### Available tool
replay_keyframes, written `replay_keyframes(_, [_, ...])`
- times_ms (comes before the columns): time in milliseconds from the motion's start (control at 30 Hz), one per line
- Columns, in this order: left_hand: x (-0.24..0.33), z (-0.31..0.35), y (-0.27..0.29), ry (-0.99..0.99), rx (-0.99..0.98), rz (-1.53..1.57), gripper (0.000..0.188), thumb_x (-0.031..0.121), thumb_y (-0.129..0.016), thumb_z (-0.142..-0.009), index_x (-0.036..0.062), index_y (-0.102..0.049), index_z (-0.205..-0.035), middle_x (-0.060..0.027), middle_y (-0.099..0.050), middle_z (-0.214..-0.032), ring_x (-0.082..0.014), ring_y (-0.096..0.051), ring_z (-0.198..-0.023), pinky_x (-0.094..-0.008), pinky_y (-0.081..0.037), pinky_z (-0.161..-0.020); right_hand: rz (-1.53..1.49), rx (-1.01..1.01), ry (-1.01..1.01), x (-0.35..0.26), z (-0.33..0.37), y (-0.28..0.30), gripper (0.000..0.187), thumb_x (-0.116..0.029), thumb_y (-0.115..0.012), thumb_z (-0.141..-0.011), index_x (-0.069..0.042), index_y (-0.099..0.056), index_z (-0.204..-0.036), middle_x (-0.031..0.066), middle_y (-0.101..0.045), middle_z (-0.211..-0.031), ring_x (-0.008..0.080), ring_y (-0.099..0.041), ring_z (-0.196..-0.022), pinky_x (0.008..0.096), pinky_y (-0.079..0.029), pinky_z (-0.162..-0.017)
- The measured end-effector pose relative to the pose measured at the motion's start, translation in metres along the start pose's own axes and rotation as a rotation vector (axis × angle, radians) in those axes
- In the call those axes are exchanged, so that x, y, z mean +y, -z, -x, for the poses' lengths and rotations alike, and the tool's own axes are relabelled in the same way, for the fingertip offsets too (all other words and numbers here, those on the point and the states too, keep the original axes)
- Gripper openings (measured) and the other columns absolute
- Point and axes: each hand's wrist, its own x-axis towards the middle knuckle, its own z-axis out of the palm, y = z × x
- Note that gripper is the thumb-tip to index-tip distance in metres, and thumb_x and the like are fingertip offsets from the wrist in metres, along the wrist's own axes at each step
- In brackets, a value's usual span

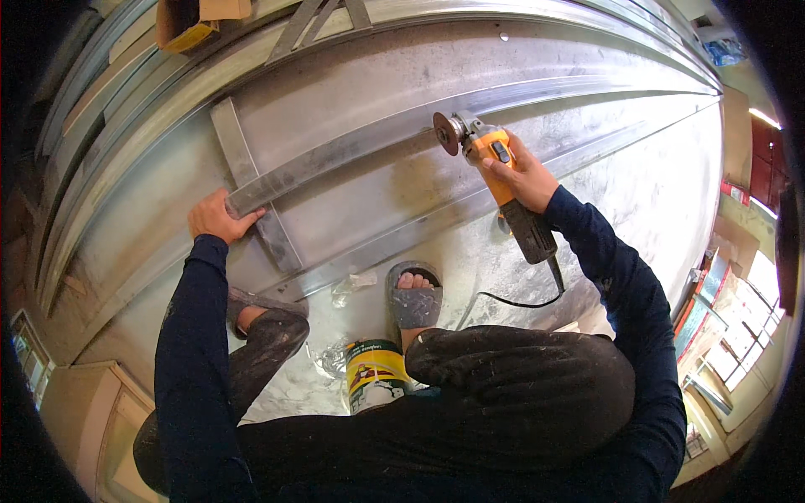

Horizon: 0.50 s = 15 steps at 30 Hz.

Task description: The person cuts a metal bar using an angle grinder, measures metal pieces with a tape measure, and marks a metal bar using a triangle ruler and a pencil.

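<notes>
My right hand (524, 173) grips a yellow and black angle grinder (495, 172) around its body, thumb near the black switch. The grinder's brown disc (447, 133) is close to a long grey metal bar (360, 149); whether they touch I cannot tell. At the bar's left end, my left hand (220, 218) is closed around it, with the thumb underneath. A shorter metal crosspiece (236, 142) passes beneath the bar near that hand. From the grinder's rear a black cord (528, 303) curves down and to the left.
Large metal sheets (335, 75) lie under the bar, with a second long rail (394, 239) nearer me. A yellow-labelled bucket (374, 373) stands between my legs, by my sandalled foot (415, 293). Long metal profiles (101, 201) and a cardboard box (194, 23) are at the far left.
</notes>
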Motion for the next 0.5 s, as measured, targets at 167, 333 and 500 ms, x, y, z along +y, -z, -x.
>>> replay_keyframes(167, [-0.002, 0.001, 0.001, -0.004, 0.005, 0.001, 0.066, 0.07, -0.078, -0.058, 0.0078, -0.061, -0.071, -0.0138, -0.063, -0.065, -0.0344, -0.063, -0.061, -0.0435, -0.05, -0.057, 0.013, 0.005, -0.018, -0.008, 0.001, -0.002, 0.083, -0.044, -0.061, -0.093, 0.003, -0.02, -0.149, 0.0294, -0.055, -0.128, 0.036, -0.057, -0.118, 0.0378, -0.046, -0.099])
replay_keyframes(333, [-0.003, 0.001, -0.001, 0.002, 0.003, 0.01, 0.067, 0.071, -0.078, -0.059, 0.0073, -0.061, -0.072, -0.0143, -0.063, -0.065, -0.0345, -0.064, -0.061, -0.0436, -0.05, -0.057, 0.024, -0.005, -0.007, -0.006, 0.001, 0.0, 0.081, -0.043, -0.062, -0.093, 0.002, -0.022, -0.148, 0.029, -0.056, -0.127, 0.0361, -0.057, -0.118, 0.038, -0.046, -0.098])
replay_keyframes(500, [-0.004, 0.0, -0.003, -0.003, 0.006, 0.022, 0.068, 0.072, -0.077, -0.058, 0.007, -0.06, -0.072, -0.0141, -0.063, -0.065, -0.0342, -0.064, -0.061, -0.0433, -0.05, -0.057, 0.033, 0.003, 0.032, 0.006, 0.003, -0.005, 0.079, -0.043, -0.062, -0.093, 0.001, -0.025, -0.147, 0.0285, -0.056, -0.126, 0.0372, -0.058, -0.117, 0.0389, -0.046, -0.097])
